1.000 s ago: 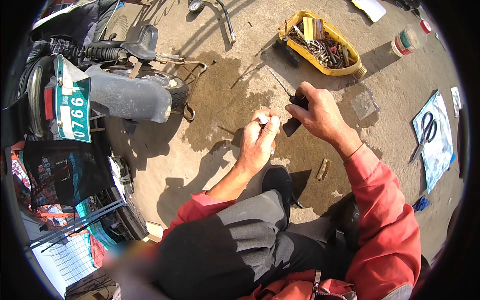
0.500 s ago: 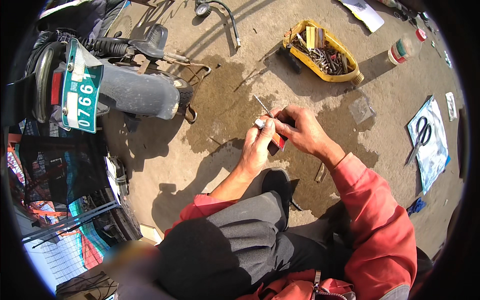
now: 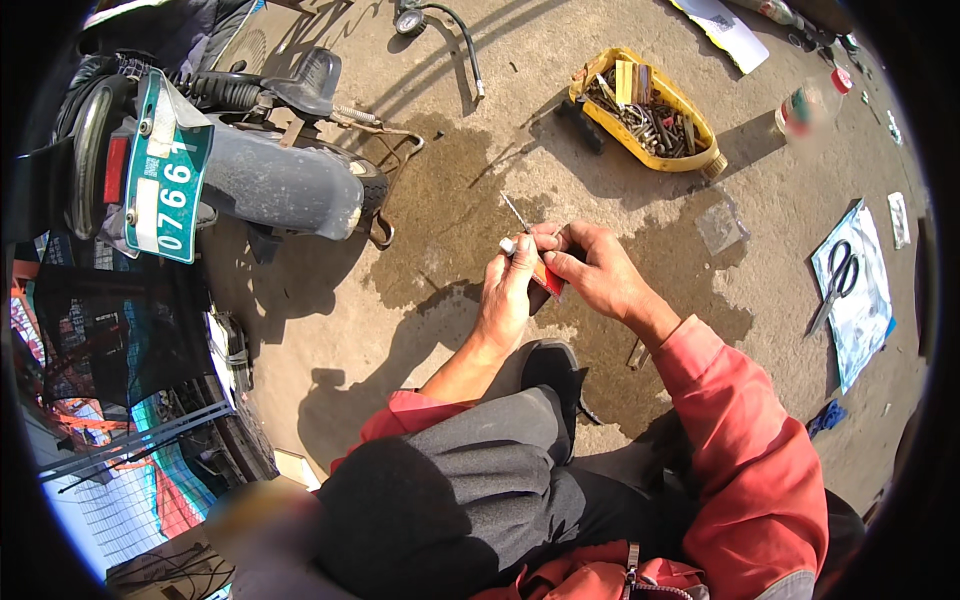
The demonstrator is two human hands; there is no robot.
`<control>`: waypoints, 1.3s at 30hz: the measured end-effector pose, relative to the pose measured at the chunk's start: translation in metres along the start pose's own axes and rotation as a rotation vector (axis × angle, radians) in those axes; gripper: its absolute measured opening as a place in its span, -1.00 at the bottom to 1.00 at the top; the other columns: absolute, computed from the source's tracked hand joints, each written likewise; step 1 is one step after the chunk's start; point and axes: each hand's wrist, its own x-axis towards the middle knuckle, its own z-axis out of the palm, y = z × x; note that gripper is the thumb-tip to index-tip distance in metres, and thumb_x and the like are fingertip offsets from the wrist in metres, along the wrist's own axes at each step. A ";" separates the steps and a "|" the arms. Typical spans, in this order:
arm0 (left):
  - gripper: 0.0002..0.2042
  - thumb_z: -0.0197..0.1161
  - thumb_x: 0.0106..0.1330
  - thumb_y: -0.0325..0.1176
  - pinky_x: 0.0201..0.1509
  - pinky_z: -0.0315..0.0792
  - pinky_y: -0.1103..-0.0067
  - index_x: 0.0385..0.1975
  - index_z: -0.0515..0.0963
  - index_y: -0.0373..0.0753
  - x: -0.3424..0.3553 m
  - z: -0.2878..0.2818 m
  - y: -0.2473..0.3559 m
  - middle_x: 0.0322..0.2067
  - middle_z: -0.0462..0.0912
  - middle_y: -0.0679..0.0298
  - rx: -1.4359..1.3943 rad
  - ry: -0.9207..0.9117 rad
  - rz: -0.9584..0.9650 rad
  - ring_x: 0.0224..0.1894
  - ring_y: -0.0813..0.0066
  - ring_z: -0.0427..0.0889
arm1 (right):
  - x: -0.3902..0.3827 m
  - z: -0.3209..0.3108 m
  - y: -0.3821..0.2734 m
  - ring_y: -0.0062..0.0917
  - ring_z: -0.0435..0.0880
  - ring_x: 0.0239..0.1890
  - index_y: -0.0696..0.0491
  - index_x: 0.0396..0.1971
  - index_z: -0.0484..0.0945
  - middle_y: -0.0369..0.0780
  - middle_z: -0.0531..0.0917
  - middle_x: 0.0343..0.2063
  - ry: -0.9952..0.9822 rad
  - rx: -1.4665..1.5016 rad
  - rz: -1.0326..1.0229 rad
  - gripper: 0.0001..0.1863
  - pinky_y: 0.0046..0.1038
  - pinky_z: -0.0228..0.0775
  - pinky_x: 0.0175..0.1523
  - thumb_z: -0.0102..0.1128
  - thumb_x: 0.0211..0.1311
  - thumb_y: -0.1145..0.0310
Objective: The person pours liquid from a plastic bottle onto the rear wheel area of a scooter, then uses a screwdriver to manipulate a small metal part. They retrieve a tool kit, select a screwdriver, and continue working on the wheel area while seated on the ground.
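Both of my hands meet above the ground, in front of my knee. My left hand (image 3: 507, 290) is closed around a small red tube (image 3: 548, 279) with a white cap (image 3: 507, 246) poking out beside the thumb. From my right hand (image 3: 603, 272), its fingers pinched together, a thin metal rod (image 3: 514, 212) points up and to the left, across the capped end. The fingers hide the rod's lower end and much of the tube. Whether rod and tube touch cannot be made out.
A yellow cut-open jug (image 3: 708, 160) full of small metal parts lies ahead. Scissors (image 3: 841, 275) rest on a silvery packet (image 3: 862, 335) at right, below a plastic bottle (image 3: 800, 112). A scooter's rear fender (image 3: 275, 185) stands left; a pressure gauge (image 3: 409, 21) is farther off.
My hands have shifted slightly left with the tube and rod still between them. The rod sits a little more steeply tilted, and the scene has moved slightly with the camera.
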 end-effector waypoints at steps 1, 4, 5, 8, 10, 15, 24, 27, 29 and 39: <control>-0.58 -0.06 0.53 -0.05 0.28 0.32 0.42 -0.07 0.47 -0.36 0.000 -0.001 0.000 0.19 0.39 0.07 -0.008 0.003 -0.002 0.20 0.35 0.42 | -0.001 -0.002 0.001 -0.57 0.62 -0.28 0.26 -0.35 0.53 -0.14 0.68 -0.34 -0.009 -0.077 0.028 -0.85 -0.44 0.48 -0.17 0.18 0.21 0.46; -0.57 -0.07 0.54 -0.06 0.19 0.37 0.48 0.00 0.45 -0.37 -0.001 -0.002 0.003 0.09 0.46 0.15 -0.001 0.051 -0.021 0.12 0.42 0.46 | -0.001 -0.003 -0.002 -0.56 0.61 -0.30 0.24 -0.36 0.53 -0.12 0.65 -0.40 -0.040 -0.243 0.076 -0.81 -0.42 0.46 -0.19 0.20 0.19 0.39; -0.57 -0.07 0.54 -0.06 0.17 0.38 0.49 0.02 0.45 -0.37 -0.001 -0.002 0.004 0.07 0.47 0.16 0.000 0.067 -0.037 0.10 0.44 0.47 | -0.001 -0.003 -0.002 -0.56 0.60 -0.31 0.23 -0.36 0.53 -0.12 0.64 -0.41 -0.043 -0.258 0.069 -0.80 -0.41 0.46 -0.20 0.20 0.19 0.37; -0.53 -0.10 0.54 -0.03 0.05 0.44 0.53 0.11 0.42 -0.35 -0.001 -0.002 0.007 -0.07 0.55 0.20 0.024 0.041 -0.038 -0.06 0.50 0.55 | -0.002 -0.001 -0.004 -0.55 0.58 -0.35 0.22 -0.34 0.52 -0.14 0.62 -0.45 -0.061 -0.278 0.048 -0.80 -0.41 0.45 -0.21 0.23 0.15 0.38; -0.52 -0.10 0.54 -0.02 0.05 0.45 0.55 0.13 0.41 -0.35 0.001 -0.008 -0.002 -0.07 0.55 0.21 0.104 0.082 0.019 -0.07 0.52 0.55 | -0.004 0.002 -0.004 -0.56 0.56 -0.36 0.21 -0.32 0.51 -0.18 0.61 -0.46 -0.055 -0.227 0.049 -0.80 -0.42 0.44 -0.21 0.26 0.10 0.41; -0.53 -0.10 0.54 -0.03 0.09 0.42 0.57 0.15 0.38 -0.34 -0.001 0.001 0.001 0.01 0.51 0.21 0.085 0.092 0.089 0.00 0.54 0.51 | -0.002 0.000 0.008 -0.61 0.51 -0.32 0.16 -0.28 0.48 -0.28 0.57 -0.45 0.074 -0.016 0.029 -0.74 -0.47 0.42 -0.17 0.30 0.00 0.49; -0.58 -0.10 0.55 -0.05 -0.16 0.40 0.69 0.08 0.44 -0.29 0.001 -0.005 -0.006 -0.25 0.51 0.34 0.222 0.074 0.086 -0.27 0.68 0.47 | -0.004 -0.003 0.006 -0.37 0.56 -0.15 0.19 -0.34 0.50 -0.12 0.57 -0.24 0.082 -0.328 -0.189 -0.76 -0.38 0.42 -0.03 0.29 0.01 0.41; -0.58 -0.11 0.55 -0.05 -0.18 0.40 0.70 0.07 0.44 -0.30 -0.002 0.005 0.004 -0.28 0.52 0.36 0.116 0.069 0.074 -0.30 0.68 0.48 | -0.008 0.003 -0.009 -0.18 0.52 0.00 0.17 -0.27 0.57 -0.05 0.52 -0.11 0.067 -0.369 -0.250 -0.67 -0.28 0.37 0.12 0.37 -0.06 0.35; -0.60 -0.13 0.57 -0.13 0.00 0.46 0.57 0.08 0.36 -0.37 -0.003 0.002 0.010 -0.09 0.50 0.16 0.113 0.000 0.027 -0.10 0.47 0.55 | -0.011 0.011 -0.014 -0.15 0.51 0.02 0.16 -0.22 0.59 -0.03 0.50 -0.08 0.049 -0.395 -0.316 -0.63 -0.26 0.38 0.12 0.39 -0.07 0.33; -0.63 -0.09 0.55 -0.09 -0.03 0.46 0.60 0.00 0.43 -0.31 0.005 -0.006 -0.004 -0.18 0.55 0.29 0.147 0.039 0.110 -0.17 0.60 0.53 | -0.004 0.013 -0.012 -0.15 0.51 -0.01 0.25 -0.18 0.52 0.00 0.50 -0.05 0.149 -0.483 -0.342 -0.72 -0.29 0.42 0.02 0.25 0.22 0.36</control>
